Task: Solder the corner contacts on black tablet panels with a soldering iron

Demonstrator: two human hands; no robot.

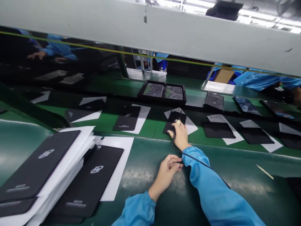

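Note:
My right hand (180, 135) reaches forward onto a black tablet back cover (174, 122) that lies on a white sheet on the green belt; its fingers rest flat on the cover. A thin black cord (195, 159) runs from the wrist along my blue sleeve. My left hand (167, 171) rests on the green bench edge near my right forearm, fingers curled toward the sleeve and cord. Whether it grips the cord is unclear.
A stack of black covers interleaved with white sheets (39, 169) sits at the left, with one more cover (90, 180) beside it. Several covers on sheets line the belt (152, 131). A tray of tablets (162, 91) stands behind. Other people in blue work across the belt (258, 80).

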